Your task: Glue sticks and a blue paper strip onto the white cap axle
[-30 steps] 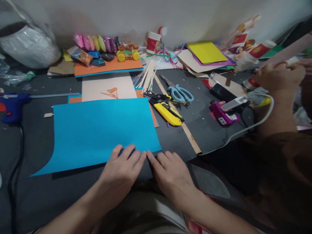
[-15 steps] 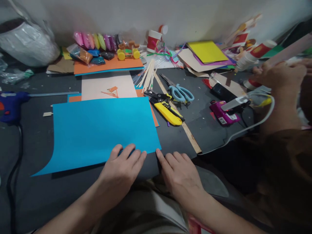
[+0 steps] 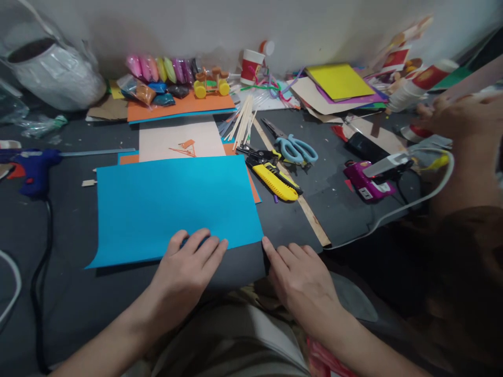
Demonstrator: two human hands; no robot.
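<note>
The blue sheet (image 3: pixel 168 204) lies flat toward the front of the dark table (image 3: pixel 285 225), its near left corner flaring outward. The left hand (image 3: pixel 192 256) rests with bent fingers on the sheet's near edge; the right hand (image 3: pixel 301 272) sets its index fingertip at the near right corner. Right of the sheet — yellow utility knife (image 3: pixel 277 183), blue-handled scissors (image 3: pixel 290 152), wooden strip (image 3: pixel 313 222). Left of it — blue glue gun (image 3: pixel 37 177). A co-worker's hand (image 3: pixel 467 118) is located at far right.
</note>
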